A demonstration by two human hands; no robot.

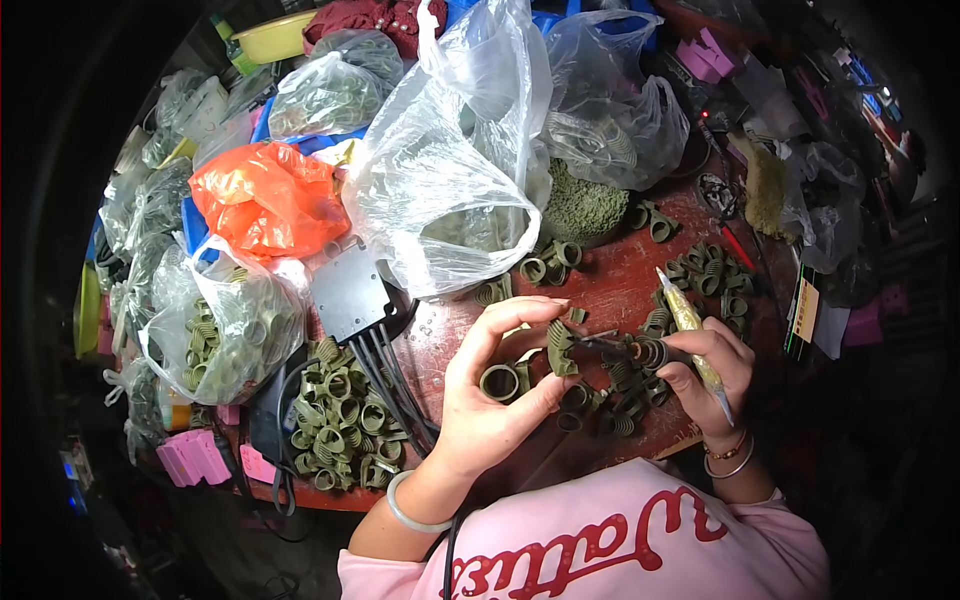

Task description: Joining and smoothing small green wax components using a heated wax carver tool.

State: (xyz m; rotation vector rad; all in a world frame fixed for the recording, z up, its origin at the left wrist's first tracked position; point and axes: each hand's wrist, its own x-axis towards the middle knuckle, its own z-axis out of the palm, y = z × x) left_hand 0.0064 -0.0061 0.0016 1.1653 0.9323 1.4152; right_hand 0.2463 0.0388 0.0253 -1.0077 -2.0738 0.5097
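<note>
My left hand (pixel 480 405) pinches a small olive-green ring (pixel 560 348) with a ridged surface between thumb and fingertips. From the right, my right hand (pixel 715 375) grips a dark pen-like tool (pixel 648 352) whose slim tip reaches to the ring; I cannot tell whether it touches. A gold-coloured, pointed stick (pixel 690 325) is also held between the fingers of this hand, slanting up and left. Below and behind both hands, similar green rings (pixel 625 400) lie loose on the red tabletop (pixel 450 335).
More green rings (pixel 340 425) are piled at left, beside a grey box (pixel 350 290) with thick black cables. Clear plastic bags (pixel 455 150), an orange bag (pixel 265 200) and a bag of rings (pixel 225 330) crowd the back and left. A green granular mound (pixel 585 205) stands behind my hands.
</note>
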